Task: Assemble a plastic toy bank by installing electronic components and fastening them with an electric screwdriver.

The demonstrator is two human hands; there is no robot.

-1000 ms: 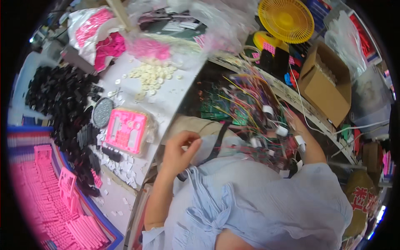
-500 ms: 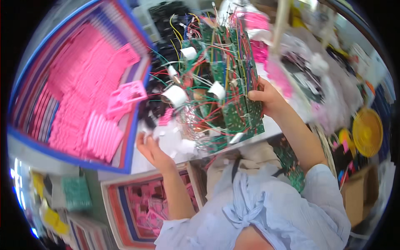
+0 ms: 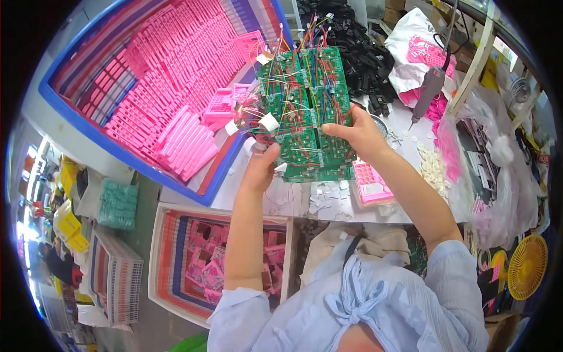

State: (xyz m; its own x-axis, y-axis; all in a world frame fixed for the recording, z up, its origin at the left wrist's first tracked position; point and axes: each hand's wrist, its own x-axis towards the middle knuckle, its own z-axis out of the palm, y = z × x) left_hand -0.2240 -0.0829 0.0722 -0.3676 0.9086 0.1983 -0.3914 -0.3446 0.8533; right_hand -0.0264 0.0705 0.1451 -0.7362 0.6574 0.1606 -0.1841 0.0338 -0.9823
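I held a stack of green circuit boards (image 3: 308,111) above the surface (image 3: 293,202), my right hand (image 3: 358,134) clamped on its right edge with the fingers wrapped over the front board. My left hand (image 3: 261,167) came up from below at the stack's lower left corner, fingers curled against the boards and into the tangle of red, yellow and blue wires (image 3: 261,114) trailing off their left side; I could not tell how firmly that hand gripped. White paper tags (image 3: 268,122) hung among the wires.

Behind the boards, to my left, a large blue-rimmed tray (image 3: 111,138) lay packed with rows of pink plastic casings (image 3: 176,76). A single pink keypad frame (image 3: 370,185) sat on the surface just under my right forearm, with small white scraps (image 3: 325,196) scattered beside it. Farther back, a heap of black plastic parts (image 3: 358,53) sat near a white bag of pink pieces (image 3: 419,50), and an electric screwdriver (image 3: 427,88) hung on a cable beside them. A pile of small white buttons (image 3: 433,167) lay to the right.

Below the surface's edge, a white-rimmed crate (image 3: 176,258) held loose pink parts. A yellow fan (image 3: 526,267) stood at the far right, low in the view. My pale blue shirt (image 3: 363,305) filled the bottom of the view.
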